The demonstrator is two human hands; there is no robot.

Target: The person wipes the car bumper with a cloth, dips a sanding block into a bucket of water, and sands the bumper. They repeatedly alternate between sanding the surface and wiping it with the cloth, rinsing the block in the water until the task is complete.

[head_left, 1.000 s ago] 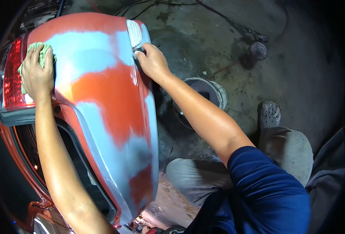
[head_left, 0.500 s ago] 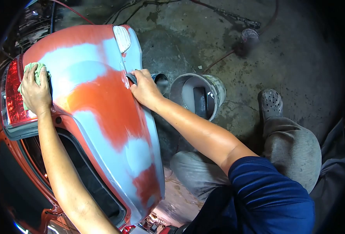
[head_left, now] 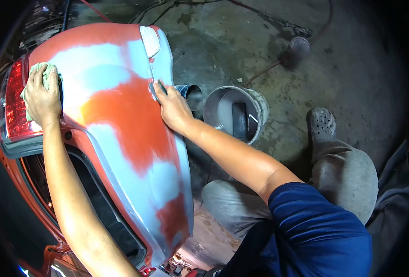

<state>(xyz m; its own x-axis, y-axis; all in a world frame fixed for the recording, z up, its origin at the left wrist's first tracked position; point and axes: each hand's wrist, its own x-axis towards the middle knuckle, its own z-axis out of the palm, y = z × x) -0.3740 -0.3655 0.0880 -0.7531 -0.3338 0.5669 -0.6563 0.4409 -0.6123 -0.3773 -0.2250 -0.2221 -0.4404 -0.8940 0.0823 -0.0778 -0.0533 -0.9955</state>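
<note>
A green cloth [head_left: 52,73] lies bunched under my left hand [head_left: 44,96], pressed against the red tail light [head_left: 16,104] at the left. The car's body panel [head_left: 121,111] is orange-red with light blue patches. My right hand [head_left: 173,104] pinches a thin dark pad [head_left: 162,87] against the panel's seam, below the white lamp [head_left: 150,41]. The fingertips partly cover the pad.
Just right of the panel stands a bucket [head_left: 262,104] with cloudy liquid and a dark block [head_left: 239,119] in it. A dark round container [head_left: 194,98] sits beside it. Hoses and cables [head_left: 269,18] cross the concrete floor [head_left: 352,74].
My right hand has shifted slightly right and down, and the pad is now steeper along the seam. My left hand stays on the cloth. The view has shifted a little.
</note>
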